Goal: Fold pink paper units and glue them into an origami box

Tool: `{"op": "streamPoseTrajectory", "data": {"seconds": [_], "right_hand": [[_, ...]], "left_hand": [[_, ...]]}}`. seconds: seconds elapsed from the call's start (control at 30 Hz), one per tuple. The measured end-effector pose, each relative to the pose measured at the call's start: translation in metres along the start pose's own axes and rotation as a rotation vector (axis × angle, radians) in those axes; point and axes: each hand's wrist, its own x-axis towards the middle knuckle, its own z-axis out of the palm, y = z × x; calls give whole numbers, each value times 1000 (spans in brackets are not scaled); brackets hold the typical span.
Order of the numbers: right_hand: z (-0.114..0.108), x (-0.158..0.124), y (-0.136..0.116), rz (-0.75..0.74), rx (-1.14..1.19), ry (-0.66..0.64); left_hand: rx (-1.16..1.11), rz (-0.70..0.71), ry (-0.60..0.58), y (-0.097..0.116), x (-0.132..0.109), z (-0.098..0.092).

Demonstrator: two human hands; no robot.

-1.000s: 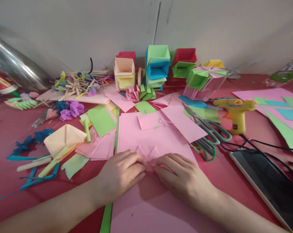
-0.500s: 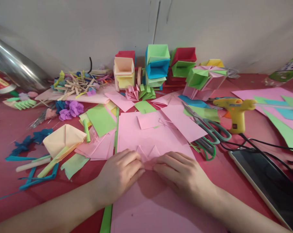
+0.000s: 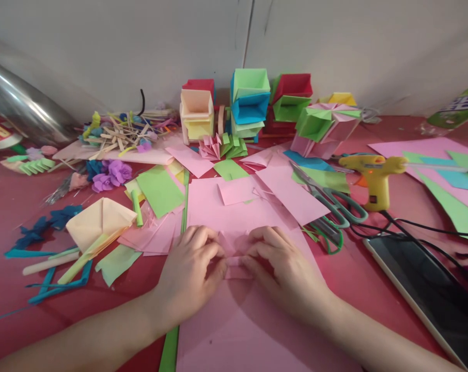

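A small folded piece of pink paper (image 3: 238,261) is held between my two hands, with a narrow strip along its near side turned up. My left hand (image 3: 195,268) pinches its left end between thumb and fingers. At the right end, my right hand (image 3: 282,266) grips it the same way. Both hands rest over a large pink sheet (image 3: 234,320) lying on the table. Just beyond them lie loose pink paper pieces (image 3: 292,196). My fingers cover both ends of the folded paper.
Scissors (image 3: 330,199), a yellow glue gun (image 3: 375,175) and a phone (image 3: 423,289) lie to the right. Folded paper boxes (image 3: 251,98) stand by the wall. Left are a cream paper envelope (image 3: 102,222), paper flowers (image 3: 112,175) and wooden sticks (image 3: 120,134).
My fingers have risen from lying flatter on the pink paper into a pinch. Its near edge is now lifted and turned up, and its pointed flaps at the far side show less.
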Motion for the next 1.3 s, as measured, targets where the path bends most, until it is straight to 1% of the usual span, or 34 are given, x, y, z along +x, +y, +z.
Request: {"op": "streamPoseTrajectory", "data": {"seconds": [0.1, 0.23, 0.43, 0.67, 0.77, 0.87, 1.03, 1.13, 1.2, 1.3], "right_hand": [[2, 1, 0, 14, -16, 6], [3, 1, 0, 18, -31, -10], [1, 2, -2, -1, -70, -6], [4, 3, -4, -37, -131, 15], [5, 2, -3, -44, -159, 21], [4, 1, -2, -29, -183, 8], [2, 3, -7, 40, -148, -36], [2, 5, -10, 46, -148, -44], [3, 6, -9, 55, -153, -27], [2, 8, -3, 73, -61, -25]], "left_hand": [[5, -20, -13, 1, 1, 1], [7, 0, -32, 0, 1, 1], [55, 6, -46, 0, 4, 0], [117, 3, -73, 2, 4, 3], [135, 13, -22, 1, 2, 6], [154, 61, 51, -1, 0, 10], [167, 111, 35, 0, 0, 12], [143, 126, 35, 1, 0, 12], [123, 131, 41, 0, 0, 12], [102, 128, 40, -3, 0, 12]]}}
